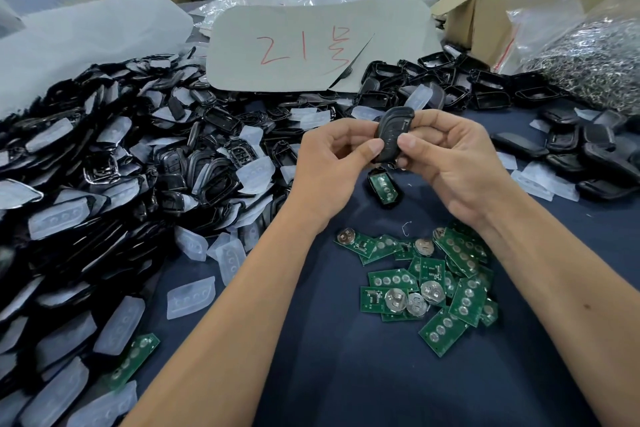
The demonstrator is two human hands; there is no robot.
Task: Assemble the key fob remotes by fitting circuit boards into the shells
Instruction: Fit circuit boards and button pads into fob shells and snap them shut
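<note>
Key fob shell [393, 135] is held above the table, pinched by left hand [332, 170] & right hand [450, 163], thumbs pressed on its face. One shell w/ board fitted [382, 185] is seen just below. Loose circuit boards [433, 281] & the shell heap [138, 163] are left, so most work is judged undone.

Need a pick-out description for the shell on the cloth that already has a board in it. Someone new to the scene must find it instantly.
Start at the two hands pinching a black fob above the dark blue cloth. Directly below that fob, on the cloth, lies one black shell. Unlike the loose green boards nearer the person and the empty shells behind, it has a green board seated inside.
</note>
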